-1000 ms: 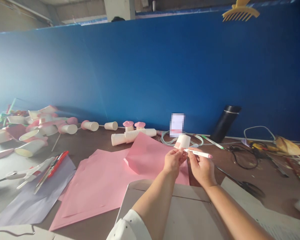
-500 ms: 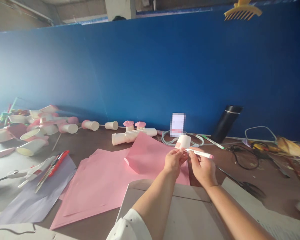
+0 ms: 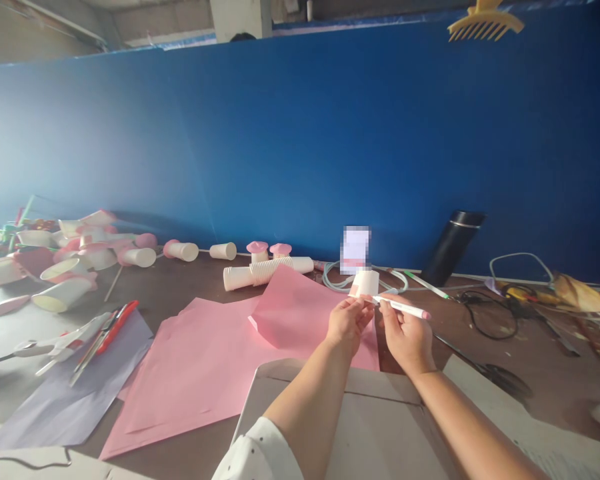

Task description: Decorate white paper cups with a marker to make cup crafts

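My left hand (image 3: pixel 349 323) is closed around the lower part of a white paper cup (image 3: pixel 365 283), which is held upside down with a pinkish patch on its side. In my right hand (image 3: pixel 408 337) is a white marker pen (image 3: pixel 404 307) with a pink end pointing right. Its tip is at the cup's lower right side; whether it touches cannot be made out. Below and left of my hands lie pink paper sheets (image 3: pixel 200 373), one with a raised, folded edge.
A stack of paper cups (image 3: pixel 273 271) lies behind the paper. Cups with pink parts (image 3: pixel 85 250) pile at left, near scissors (image 3: pixel 27 350) and a red cutter knife (image 3: pixel 117 325). A black bottle (image 3: pixel 453 247) leans on the blue partition (image 3: pixel 300 147). Cables (image 3: pixel 487 323) lie at right.
The marker in my right hand has shifted very slightly right and down, its tip moving a little along the cup. My left hand stays nearly still.
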### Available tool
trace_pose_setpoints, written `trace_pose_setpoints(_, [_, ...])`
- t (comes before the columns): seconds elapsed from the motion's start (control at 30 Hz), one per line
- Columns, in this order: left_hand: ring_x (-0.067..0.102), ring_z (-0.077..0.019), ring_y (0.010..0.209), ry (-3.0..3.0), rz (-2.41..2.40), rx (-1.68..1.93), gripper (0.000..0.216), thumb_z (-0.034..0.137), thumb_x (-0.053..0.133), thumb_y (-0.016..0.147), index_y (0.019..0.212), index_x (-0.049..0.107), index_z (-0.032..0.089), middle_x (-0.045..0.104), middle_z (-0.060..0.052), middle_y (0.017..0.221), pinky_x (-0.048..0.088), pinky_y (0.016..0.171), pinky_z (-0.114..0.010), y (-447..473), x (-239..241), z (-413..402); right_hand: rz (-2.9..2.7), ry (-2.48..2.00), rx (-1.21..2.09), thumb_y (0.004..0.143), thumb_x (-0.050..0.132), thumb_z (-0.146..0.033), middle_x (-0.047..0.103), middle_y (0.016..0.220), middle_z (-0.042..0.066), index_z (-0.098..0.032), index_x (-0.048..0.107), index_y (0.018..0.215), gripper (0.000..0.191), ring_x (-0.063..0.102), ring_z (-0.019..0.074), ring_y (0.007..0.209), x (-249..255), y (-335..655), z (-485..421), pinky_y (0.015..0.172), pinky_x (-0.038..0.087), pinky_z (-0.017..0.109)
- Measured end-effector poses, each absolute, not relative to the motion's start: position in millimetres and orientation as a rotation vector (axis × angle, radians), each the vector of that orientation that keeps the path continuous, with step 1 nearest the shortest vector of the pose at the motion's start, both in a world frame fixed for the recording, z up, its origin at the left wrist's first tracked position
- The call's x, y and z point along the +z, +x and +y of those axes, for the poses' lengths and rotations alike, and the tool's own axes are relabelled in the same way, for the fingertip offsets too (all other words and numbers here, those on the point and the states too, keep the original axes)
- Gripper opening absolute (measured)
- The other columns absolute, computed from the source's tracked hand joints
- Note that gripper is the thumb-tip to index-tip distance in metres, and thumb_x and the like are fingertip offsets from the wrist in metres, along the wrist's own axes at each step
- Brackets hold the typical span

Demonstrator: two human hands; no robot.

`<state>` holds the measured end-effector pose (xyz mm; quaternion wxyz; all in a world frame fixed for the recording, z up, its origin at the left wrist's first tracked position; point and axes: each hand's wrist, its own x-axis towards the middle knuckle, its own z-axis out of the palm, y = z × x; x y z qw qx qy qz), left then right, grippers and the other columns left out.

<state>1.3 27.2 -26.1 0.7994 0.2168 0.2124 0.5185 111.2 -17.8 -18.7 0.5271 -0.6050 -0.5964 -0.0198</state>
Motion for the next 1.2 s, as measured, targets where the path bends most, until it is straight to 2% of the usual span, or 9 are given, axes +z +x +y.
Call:
trace_pose_setpoints(0.3, [0.062, -0.0094, 0.073, 0.437, 0.471, 1.126, 0.014, 0.018, 0.071, 0.072, 0.081, 0.067, 0.008, 0.066, -0.008, 0.08, 0.049, 0.077, -0.02, 1.3, -24.5, 27.1, -1.416, -1.437, -0.077, 0.09, 0.049, -0.042, 0.071, 0.091, 0.01, -0.018, 0.063, 0.103, 0.031, 0.067, 0.0187, 0.068, -19.8, 110.7, -16.5, 0.064, 0.051, 0.028])
trace_pose_setpoints(0.5, [0.063, -0.0101, 0.075, 0.42, 0.455, 1.182, 0.013, 0.018, 0.072, 0.072, 0.08, 0.067, 0.008, 0.066, -0.009, 0.083, 0.049, 0.078, -0.02, 1.7, -26.2, 28.5, -1.317, -1.437, 0.004, 0.089, 0.048, -0.035, 0.07, 0.087, 0.005, -0.021, 0.058, 0.101, 0.022, 0.062, 0.0127, 0.054, -19.2, 108.6, -16.1, 0.061, 0.051, 0.028])
trace_pose_setpoints(0.63, [0.063, -0.0099, 0.077, 0.43, 0.405, 1.188, 0.019, 0.02, 0.075, 0.069, 0.083, 0.068, 0.009, 0.067, -0.008, 0.085, 0.048, 0.079, -0.02, 0.8, -24.5, 28.3, -1.171, -1.51, 0.209, 0.083, 0.055, -0.034, 0.071, 0.085, 0.004, -0.022, 0.058, 0.097, 0.018, 0.062, 0.0134, 0.052, -18.7, 110.5, -13.6, 0.057, 0.051, 0.028])
trace_pose_setpoints(0.83, [0.063, -0.0108, 0.078, 0.486, 0.351, 1.177, 0.025, 0.026, 0.078, 0.067, 0.085, 0.069, 0.01, 0.068, -0.008, 0.086, 0.047, 0.082, -0.023, 0.3, -19.9, 24.7, -0.822, -1.381, 0.677, 0.072, 0.067, -0.044, 0.071, 0.081, 0.004, -0.021, 0.06, 0.097, 0.034, 0.061, 0.015, 0.051, -19.5, 113.1, -5.3, 0.046, 0.05, 0.027])
trace_pose_setpoints(1.07, [0.063, -0.0105, 0.073, 0.559, 0.373, 1.101, 0.026, 0.028, 0.079, 0.066, 0.082, 0.068, 0.01, 0.066, -0.006, 0.077, 0.048, 0.079, -0.023, 2.2, -17.0, 19.8, -0.618, -1.021, 1.061, 0.065, 0.077, -0.028, 0.069, 0.072, 0.0, -0.02, 0.062, 0.093, 0.033, 0.059, 0.01, 0.053, -20.1, 121.3, -0.1, 0.043, 0.048, 0.018])
trace_pose_setpoints(1.2, [0.065, -0.0132, 0.07, 0.613, 0.39, 1.062, 0.029, 0.031, 0.079, 0.066, 0.081, 0.067, 0.009, 0.064, -0.005, 0.073, 0.049, 0.079, -0.025, 2.6, -14.4, 17.2, -0.539, -0.912, 1.205, 0.065, 0.077, -0.019, 0.068, 0.075, 0.0, -0.018, 0.063, 0.092, 0.03, 0.058, 0.0068, 0.053, -25.0, 130.2, 3.4, 0.044, 0.049, 0.014])
